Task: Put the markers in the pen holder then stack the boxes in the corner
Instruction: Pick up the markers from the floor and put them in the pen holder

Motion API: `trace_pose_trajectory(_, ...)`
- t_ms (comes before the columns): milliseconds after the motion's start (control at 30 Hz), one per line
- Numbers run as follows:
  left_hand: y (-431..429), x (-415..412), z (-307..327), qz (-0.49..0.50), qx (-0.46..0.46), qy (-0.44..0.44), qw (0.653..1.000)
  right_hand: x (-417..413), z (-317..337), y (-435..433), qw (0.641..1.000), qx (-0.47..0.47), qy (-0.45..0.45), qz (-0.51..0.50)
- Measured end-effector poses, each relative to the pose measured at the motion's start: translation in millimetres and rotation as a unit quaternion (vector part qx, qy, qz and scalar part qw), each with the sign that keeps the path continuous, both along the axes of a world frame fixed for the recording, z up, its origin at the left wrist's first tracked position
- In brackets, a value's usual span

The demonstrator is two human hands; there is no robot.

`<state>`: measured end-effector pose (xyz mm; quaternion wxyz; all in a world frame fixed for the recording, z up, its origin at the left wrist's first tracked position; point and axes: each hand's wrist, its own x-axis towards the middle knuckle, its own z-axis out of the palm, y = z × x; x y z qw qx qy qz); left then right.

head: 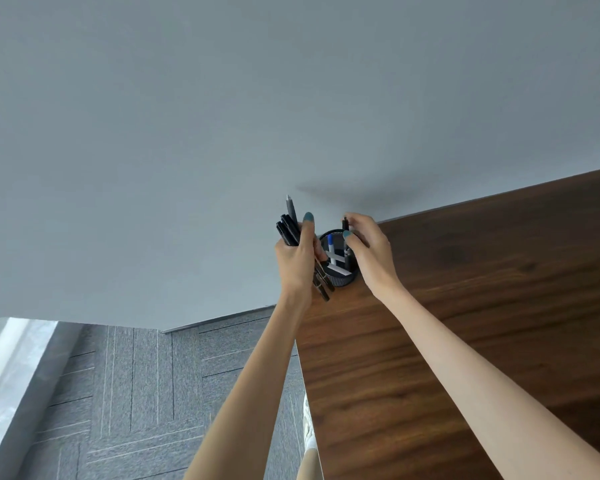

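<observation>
A black mesh pen holder (343, 279) stands at the far left corner of the dark wooden table (465, 323), against the wall. Inside it are a white marker with a blue cap (331, 247) and other white markers. My left hand (298, 261) is shut on a bundle of several black markers (288, 230), held just left of the holder. My right hand (368, 251) pinches one black marker (345, 225) upright over the holder's mouth. No boxes are in view.
A plain grey wall (222, 116) rises directly behind the holder. The table's left edge (300, 368) drops to grey patterned carpet (146, 393). A window strip (4, 375) lies at the far left. A white shoe (309, 427) shows below the table edge.
</observation>
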<state>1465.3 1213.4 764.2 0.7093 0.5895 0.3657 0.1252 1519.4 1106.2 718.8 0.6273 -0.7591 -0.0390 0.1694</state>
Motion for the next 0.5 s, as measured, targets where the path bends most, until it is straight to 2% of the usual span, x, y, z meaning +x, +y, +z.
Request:
trace_pose_trajectory(200,-16,28,-3,0.1,0.007,-0.02,0.995,1,-11,-19,0.997,0.033,0.073,0.014)
trace_pose_trajectory(367,-27,35,-23,0.112,0.023,-0.041,0.993,-7,-19,-22,0.993,0.059,0.103,0.022)
trace_pose_trajectory(500,-35,32,-38,0.111,0.08,-0.066,0.988,-14,-25,-23,0.99,0.067,0.125,0.02)
